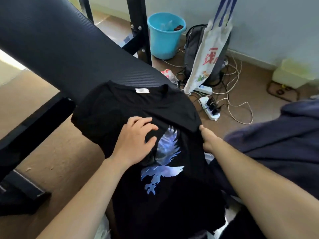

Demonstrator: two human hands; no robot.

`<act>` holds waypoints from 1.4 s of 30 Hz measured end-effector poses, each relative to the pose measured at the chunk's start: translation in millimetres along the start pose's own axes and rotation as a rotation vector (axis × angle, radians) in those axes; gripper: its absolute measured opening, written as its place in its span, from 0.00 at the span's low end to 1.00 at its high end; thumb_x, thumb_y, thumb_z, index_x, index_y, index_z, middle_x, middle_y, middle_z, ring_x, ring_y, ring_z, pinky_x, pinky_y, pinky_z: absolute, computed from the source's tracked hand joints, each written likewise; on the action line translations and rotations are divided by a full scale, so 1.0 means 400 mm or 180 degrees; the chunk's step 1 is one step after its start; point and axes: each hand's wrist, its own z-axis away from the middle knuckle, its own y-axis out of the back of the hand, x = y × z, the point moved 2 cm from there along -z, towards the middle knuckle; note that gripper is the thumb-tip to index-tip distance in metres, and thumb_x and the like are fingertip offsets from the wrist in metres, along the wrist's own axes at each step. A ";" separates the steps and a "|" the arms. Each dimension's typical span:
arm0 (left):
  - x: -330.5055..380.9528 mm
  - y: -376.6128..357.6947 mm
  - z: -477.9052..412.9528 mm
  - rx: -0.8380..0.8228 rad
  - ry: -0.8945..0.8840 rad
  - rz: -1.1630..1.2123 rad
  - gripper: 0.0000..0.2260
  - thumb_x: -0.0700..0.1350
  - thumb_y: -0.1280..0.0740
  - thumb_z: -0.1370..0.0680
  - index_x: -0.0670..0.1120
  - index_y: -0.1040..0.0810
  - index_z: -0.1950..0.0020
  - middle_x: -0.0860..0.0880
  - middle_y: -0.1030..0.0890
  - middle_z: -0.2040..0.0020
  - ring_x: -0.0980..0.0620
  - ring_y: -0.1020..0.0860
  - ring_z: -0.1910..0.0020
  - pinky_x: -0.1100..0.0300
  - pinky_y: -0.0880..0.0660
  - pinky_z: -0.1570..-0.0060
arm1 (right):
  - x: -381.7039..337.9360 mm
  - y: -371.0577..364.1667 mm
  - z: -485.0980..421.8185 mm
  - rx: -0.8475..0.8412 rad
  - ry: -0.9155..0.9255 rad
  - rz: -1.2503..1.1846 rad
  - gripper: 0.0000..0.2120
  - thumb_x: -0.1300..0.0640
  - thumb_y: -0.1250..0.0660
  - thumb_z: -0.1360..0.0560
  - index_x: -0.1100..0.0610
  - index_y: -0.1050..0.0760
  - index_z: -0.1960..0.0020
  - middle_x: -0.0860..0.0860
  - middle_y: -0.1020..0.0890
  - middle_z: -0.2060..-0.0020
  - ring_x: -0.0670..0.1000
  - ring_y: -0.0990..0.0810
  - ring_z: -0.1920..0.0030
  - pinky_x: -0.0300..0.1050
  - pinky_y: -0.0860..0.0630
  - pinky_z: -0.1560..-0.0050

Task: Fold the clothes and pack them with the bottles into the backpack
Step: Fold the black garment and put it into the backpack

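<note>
Black T-shirt [172, 204] lay spread between both hands, long axis running away, collar farthest, blue eagle print [162, 163] facing up, white neck label [142, 90] unreadable, left hand [136, 140] rested flat on it, fingers spread, right hand [208, 140] gripped its right edge

Both forearms bare, reaching forward from the lower edge of the view. Left hand [136, 140] palm down, fingers spread and slightly bent, thumb out to the right, resting flat on the black T-shirt [131, 102]. Right hand [208, 140] at the shirt's right edge, wrist straight, fingers curled out of sight under the cloth, gripping that edge. Hands near each other, not touching.
</note>
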 end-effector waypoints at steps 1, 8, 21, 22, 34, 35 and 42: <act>0.004 -0.017 -0.007 -0.0140 -0.0019 -0.0147 0.15 0.49 0.27 0.24 0.53 0.18 0.37 0.54 0.24 0.29 0.46 0.34 0.28 0.47 0.32 0.33 | 0.006 0.015 -0.038 -0.0040 -0.0029 -0.0243 0.21 0.40 0.35 0.21 0.57 0.21 0.39 0.57 0.16 0.46 0.58 0.16 0.50 0.53 0.18 0.56; 0.019 -0.076 -0.044 -0.0196 0.0267 -0.0612 0.16 0.53 0.28 0.24 0.58 0.19 0.36 0.57 0.27 0.27 0.46 0.37 0.29 0.46 0.41 0.36 | -0.036 0.049 -0.010 0.0361 0.0368 -0.1467 0.13 0.62 0.27 0.27 0.59 0.22 0.43 0.57 0.15 0.51 0.59 0.16 0.54 0.65 0.20 0.44; 0.050 -0.084 -0.073 -0.0129 0.0593 -0.0619 0.16 0.55 0.30 0.22 0.57 0.20 0.35 0.57 0.29 0.26 0.46 0.38 0.30 0.48 0.41 0.37 | -0.066 0.001 0.292 0.0084 0.3128 0.2047 0.08 0.61 0.24 0.31 0.48 0.18 0.63 0.45 0.14 0.62 0.41 0.17 0.61 0.38 0.22 0.53; 0.052 -0.086 -0.071 -0.0127 0.0602 -0.0669 0.16 0.55 0.30 0.22 0.57 0.20 0.35 0.56 0.29 0.26 0.46 0.37 0.30 0.48 0.40 0.37 | -0.075 0.013 0.284 0.0232 0.3039 0.1869 0.08 0.61 0.25 0.30 0.48 0.18 0.60 0.46 0.14 0.61 0.42 0.18 0.61 0.40 0.21 0.54; 0.119 -0.113 -0.195 0.0498 0.0319 -0.0914 0.21 0.52 0.28 0.23 0.48 0.24 0.32 0.45 0.22 0.39 0.41 0.26 0.44 0.48 0.29 0.47 | -0.024 0.011 0.203 -0.0046 0.2539 0.3872 0.15 0.52 0.23 0.28 0.48 0.25 0.46 0.48 0.26 0.51 0.52 0.23 0.50 0.48 0.24 0.50; 0.118 -0.114 -0.218 0.0308 0.0369 -0.1027 0.21 0.53 0.29 0.22 0.48 0.25 0.31 0.45 0.22 0.38 0.42 0.26 0.42 0.48 0.29 0.44 | -0.023 0.008 0.207 -0.0023 0.2642 0.3974 0.13 0.52 0.23 0.28 0.47 0.25 0.50 0.48 0.27 0.51 0.52 0.24 0.50 0.49 0.24 0.50; 0.078 -0.124 -0.277 -0.0146 0.0478 -0.0875 0.08 0.46 0.31 0.19 0.49 0.17 0.41 0.48 0.17 0.48 0.43 0.23 0.44 0.49 0.28 0.41 | -0.027 -0.007 0.268 -0.0109 0.2819 0.4231 0.13 0.53 0.25 0.31 0.47 0.30 0.63 0.47 0.21 0.56 0.53 0.21 0.52 0.47 0.23 0.55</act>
